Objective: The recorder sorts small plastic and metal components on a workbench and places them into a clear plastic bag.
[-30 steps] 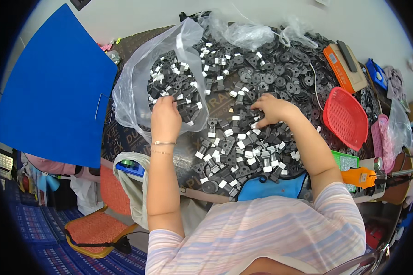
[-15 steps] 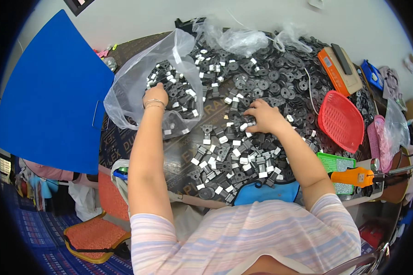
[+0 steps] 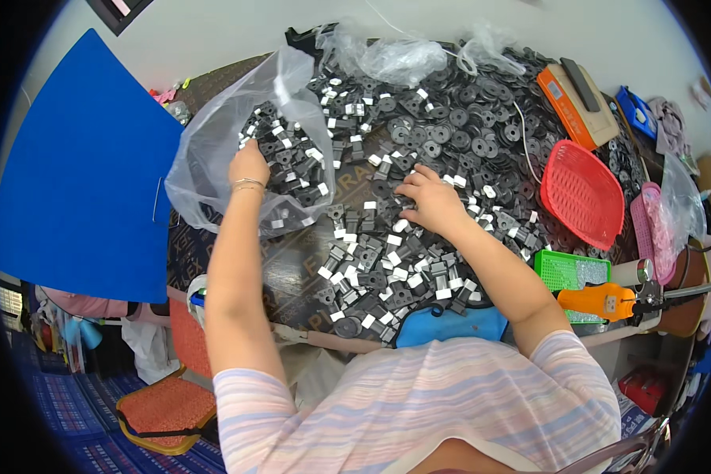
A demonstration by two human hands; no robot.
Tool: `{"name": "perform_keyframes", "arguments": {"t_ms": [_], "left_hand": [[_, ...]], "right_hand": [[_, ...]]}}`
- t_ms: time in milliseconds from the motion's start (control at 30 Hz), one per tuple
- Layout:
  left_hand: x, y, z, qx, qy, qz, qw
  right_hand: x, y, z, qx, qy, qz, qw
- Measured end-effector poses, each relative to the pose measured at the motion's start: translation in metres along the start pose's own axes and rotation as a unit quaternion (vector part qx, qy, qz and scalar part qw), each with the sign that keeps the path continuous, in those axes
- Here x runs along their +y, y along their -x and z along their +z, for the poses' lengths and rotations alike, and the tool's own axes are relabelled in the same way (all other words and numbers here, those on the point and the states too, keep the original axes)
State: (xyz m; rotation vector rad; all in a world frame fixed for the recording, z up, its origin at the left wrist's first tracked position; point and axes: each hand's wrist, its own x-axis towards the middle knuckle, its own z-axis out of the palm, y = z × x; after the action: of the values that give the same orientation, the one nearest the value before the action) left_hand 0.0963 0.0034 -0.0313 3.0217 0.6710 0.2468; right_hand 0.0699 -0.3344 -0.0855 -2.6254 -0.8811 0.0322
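Note:
At the left of the table lies a clear plastic bag (image 3: 201,170) with several black parts with white ends (image 3: 292,162) in it. My left hand (image 3: 250,164) is at these parts inside the bag's mouth; its fingertips are hidden among them. My right hand (image 3: 433,203) rests at the edge of a loose pile of similar black-and-white parts (image 3: 395,265). Its fingers are apart and curved over the parts, and I see nothing held in them. Flat black discs (image 3: 482,130) with holes are heaped beyond my right hand.
A red basket (image 3: 583,193), a green tray (image 3: 557,271) and an orange-handled tool (image 3: 600,302) stand at the right. Farther back are an orange-and-beige box (image 3: 577,107) and crumpled plastic bags (image 3: 399,62). A blue panel (image 3: 83,174) rises at the left; a blue pouch (image 3: 450,326) lies at the front edge.
The whole view has shifted a little. My right hand has moved slightly left and nearer over the loose parts. My left hand stays at the bag.

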Motion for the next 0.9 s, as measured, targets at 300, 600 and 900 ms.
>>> {"name": "perform_keyframes", "arguments": {"t_ms": [300,600,900], "left_hand": [[0.085,0.075,-0.083,-0.125,0.214,0.368,0.896],[0.102,0.11,-0.044,-0.136,0.383,0.363,0.838],[0.065,0.185,0.047,-0.141,0.295,0.244,0.913]], "right_hand": [[0.001,0.006,0.0,0.041,-0.08,-0.052,0.995],[0.017,0.009,-0.021,0.02,-0.513,0.135,0.848],[0.028,-0.011,-0.009,-0.147,-0.882,0.131,0.428]]}}
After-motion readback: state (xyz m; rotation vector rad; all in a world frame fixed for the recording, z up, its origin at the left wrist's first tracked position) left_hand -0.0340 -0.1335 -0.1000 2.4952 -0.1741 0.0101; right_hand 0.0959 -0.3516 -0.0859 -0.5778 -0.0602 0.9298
